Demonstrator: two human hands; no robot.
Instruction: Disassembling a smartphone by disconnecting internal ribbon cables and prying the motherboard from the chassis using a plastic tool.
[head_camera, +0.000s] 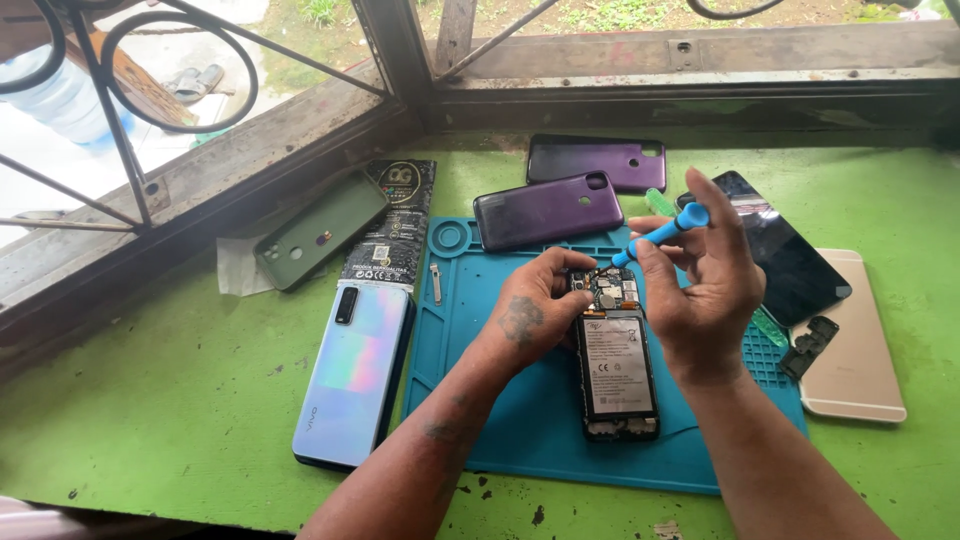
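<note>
An opened phone (616, 372) lies back-up on a blue repair mat (520, 420), its battery and circuit board exposed. My left hand (535, 310) rests on the phone's upper left edge, fingers pinched at the board. My right hand (700, 270) holds a blue screwdriver (660, 232), tip down on the top of the circuit board.
A purple phone back (548, 208) lies on the mat's top; a purple case (595, 160) behind it. A pale iridescent phone (355, 370), green case (320, 232) and black packet (395, 225) lie left. A dark screen (790, 262) and gold phone (860, 350) lie right. Window frame behind.
</note>
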